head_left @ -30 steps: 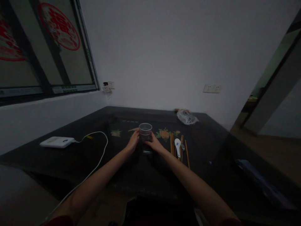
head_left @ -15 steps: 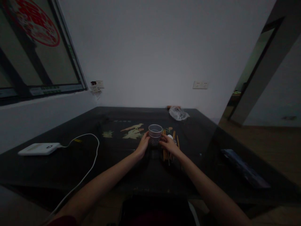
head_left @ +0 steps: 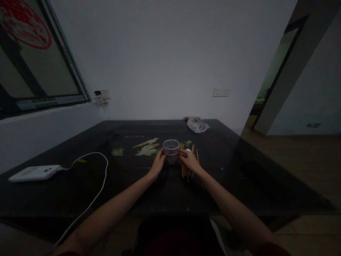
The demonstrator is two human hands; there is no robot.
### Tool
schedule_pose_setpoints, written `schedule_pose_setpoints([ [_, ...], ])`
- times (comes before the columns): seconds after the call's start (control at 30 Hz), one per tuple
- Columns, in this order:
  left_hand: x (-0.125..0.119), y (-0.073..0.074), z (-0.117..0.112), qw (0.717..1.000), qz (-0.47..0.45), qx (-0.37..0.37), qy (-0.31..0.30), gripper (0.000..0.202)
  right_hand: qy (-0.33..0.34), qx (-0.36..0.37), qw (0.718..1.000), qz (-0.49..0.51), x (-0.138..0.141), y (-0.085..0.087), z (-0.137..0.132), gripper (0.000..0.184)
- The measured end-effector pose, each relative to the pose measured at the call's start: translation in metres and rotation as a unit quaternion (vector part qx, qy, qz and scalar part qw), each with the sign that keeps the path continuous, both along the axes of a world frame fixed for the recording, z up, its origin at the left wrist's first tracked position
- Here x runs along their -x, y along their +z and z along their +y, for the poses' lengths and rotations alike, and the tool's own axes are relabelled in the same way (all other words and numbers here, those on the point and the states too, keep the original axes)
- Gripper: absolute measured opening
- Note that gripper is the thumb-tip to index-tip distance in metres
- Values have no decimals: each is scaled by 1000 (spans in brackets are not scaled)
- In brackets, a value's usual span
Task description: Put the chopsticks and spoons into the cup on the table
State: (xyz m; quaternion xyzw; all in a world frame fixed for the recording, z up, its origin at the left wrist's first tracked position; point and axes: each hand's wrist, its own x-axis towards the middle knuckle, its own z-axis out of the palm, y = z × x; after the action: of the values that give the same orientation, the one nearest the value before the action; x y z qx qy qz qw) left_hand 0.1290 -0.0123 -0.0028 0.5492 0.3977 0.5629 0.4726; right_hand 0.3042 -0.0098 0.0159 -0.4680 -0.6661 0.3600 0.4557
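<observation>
A clear plastic cup stands upright on the dark table, near its middle. My left hand curls against the cup's left side and my right hand against its right side, so both hold it between them. Under and just right of my right hand lie wooden chopsticks and a white spoon, mostly hidden by the hand.
A white device with a white cable lies at the table's left. A crumpled clear plastic bag sits at the far edge by the wall. A floral pattern marks the tabletop. A doorway opens at the right.
The cup, still held by both hands, has slid to the right until it stands beside the chopsticks, which my right hand now covers. My view has turned to the right.
</observation>
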Motion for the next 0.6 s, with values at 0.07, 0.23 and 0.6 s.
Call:
schedule_pose_setpoints([
  [0.07,0,-1,2,1000,-6,9,2,45,-7,18,1000,-9,0,0,0,47],
  [0.23,0,1,0,1000,-12,29,1,45,-34,12,997,-69,-1,1,-3,45],
  [0.6,1,12,-6,998,13,64,13,38,-73,-21,986,-146,-7,3,-1,37],
])
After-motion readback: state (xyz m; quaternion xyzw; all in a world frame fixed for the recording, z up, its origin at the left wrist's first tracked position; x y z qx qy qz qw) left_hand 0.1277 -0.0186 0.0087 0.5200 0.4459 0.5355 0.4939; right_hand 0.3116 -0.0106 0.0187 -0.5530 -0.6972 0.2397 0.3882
